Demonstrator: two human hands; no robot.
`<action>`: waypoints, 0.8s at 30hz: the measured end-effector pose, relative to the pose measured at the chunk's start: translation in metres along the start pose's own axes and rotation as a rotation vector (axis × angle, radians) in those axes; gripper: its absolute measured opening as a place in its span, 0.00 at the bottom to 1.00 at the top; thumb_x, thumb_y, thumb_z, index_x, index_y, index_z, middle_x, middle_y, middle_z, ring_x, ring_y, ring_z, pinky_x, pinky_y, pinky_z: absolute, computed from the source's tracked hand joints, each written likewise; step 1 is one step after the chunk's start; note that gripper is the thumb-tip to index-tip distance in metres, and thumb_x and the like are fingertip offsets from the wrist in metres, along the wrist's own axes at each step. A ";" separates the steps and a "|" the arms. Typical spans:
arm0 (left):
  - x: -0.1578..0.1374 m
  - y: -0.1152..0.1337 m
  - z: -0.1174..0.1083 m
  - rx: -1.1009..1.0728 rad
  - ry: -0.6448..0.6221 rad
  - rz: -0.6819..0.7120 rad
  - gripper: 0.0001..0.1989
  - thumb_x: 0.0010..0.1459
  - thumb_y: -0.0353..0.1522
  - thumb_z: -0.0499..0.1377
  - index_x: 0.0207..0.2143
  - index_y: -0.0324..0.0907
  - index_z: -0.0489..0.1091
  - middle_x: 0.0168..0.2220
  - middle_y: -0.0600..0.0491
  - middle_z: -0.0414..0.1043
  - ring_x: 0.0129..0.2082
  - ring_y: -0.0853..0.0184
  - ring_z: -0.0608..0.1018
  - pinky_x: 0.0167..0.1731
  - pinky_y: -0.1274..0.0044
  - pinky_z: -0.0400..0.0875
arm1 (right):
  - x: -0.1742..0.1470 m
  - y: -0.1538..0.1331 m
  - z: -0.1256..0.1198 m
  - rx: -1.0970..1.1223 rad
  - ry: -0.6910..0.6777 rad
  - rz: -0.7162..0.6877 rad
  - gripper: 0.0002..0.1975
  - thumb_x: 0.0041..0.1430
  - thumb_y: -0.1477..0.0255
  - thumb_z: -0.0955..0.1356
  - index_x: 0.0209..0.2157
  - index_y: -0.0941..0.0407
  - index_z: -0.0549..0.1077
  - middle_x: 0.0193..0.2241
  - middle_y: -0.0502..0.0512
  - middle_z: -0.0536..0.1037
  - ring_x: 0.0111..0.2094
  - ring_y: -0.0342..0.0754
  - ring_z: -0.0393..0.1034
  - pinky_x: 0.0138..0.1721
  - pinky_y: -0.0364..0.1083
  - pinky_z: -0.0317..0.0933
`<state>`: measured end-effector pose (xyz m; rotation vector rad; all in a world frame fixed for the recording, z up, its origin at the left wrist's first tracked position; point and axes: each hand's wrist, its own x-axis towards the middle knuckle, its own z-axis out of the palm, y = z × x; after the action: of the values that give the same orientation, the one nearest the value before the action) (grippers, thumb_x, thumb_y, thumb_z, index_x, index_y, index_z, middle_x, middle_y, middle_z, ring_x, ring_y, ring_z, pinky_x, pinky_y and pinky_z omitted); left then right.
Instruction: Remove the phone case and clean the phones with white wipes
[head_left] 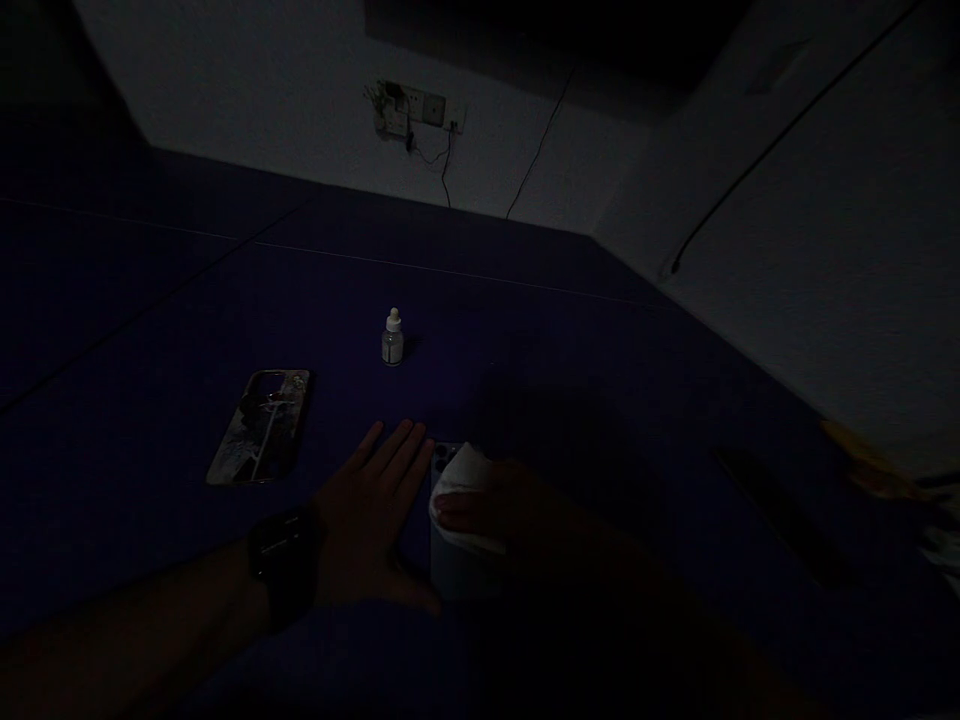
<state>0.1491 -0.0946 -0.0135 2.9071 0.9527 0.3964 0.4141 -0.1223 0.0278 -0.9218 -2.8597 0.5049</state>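
Note:
A phone (457,575) lies on the dark blue surface, its back and camera lenses facing up. My right hand (499,505) presses a white tissue (469,470) onto the phone's upper part, fingers closed on it. Just left of the phone, my left hand (375,510) lies flat with its fingers stretched out and the thumb by the phone's lower edge; it holds nothing. Farther left rests a phone case (262,430) with a printed picture. Beyond my hands stands a small dropper bottle (392,345) with a white cap, upright.
The room is very dim. Sockets with plugs and cords (420,108) sit on the white back wall. At the right lies a dark flat long object (776,510), and near the right wall a yellow item (870,465). A black cable (787,150) runs along that wall.

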 end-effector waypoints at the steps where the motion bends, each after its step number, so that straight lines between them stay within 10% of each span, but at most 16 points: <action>1: 0.000 0.000 0.000 0.004 -0.001 -0.003 0.66 0.44 0.70 0.49 0.70 0.28 0.44 0.70 0.29 0.43 0.70 0.40 0.50 0.67 0.52 0.36 | 0.000 0.000 0.000 0.016 -0.010 0.001 0.23 0.66 0.72 0.65 0.61 0.49 0.68 0.60 0.53 0.72 0.56 0.52 0.68 0.59 0.55 0.54; 24: 0.001 0.001 -0.003 0.026 -0.018 0.005 0.65 0.45 0.70 0.50 0.70 0.30 0.45 0.70 0.30 0.43 0.70 0.40 0.51 0.67 0.52 0.36 | -0.022 -0.003 -0.026 0.162 -0.053 0.123 0.27 0.58 0.75 0.71 0.59 0.49 0.71 0.58 0.55 0.75 0.57 0.52 0.70 0.59 0.50 0.61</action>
<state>0.1493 -0.0951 -0.0105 2.9319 0.9556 0.3603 0.4353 -0.1302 0.0537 -1.0744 -2.7688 0.7724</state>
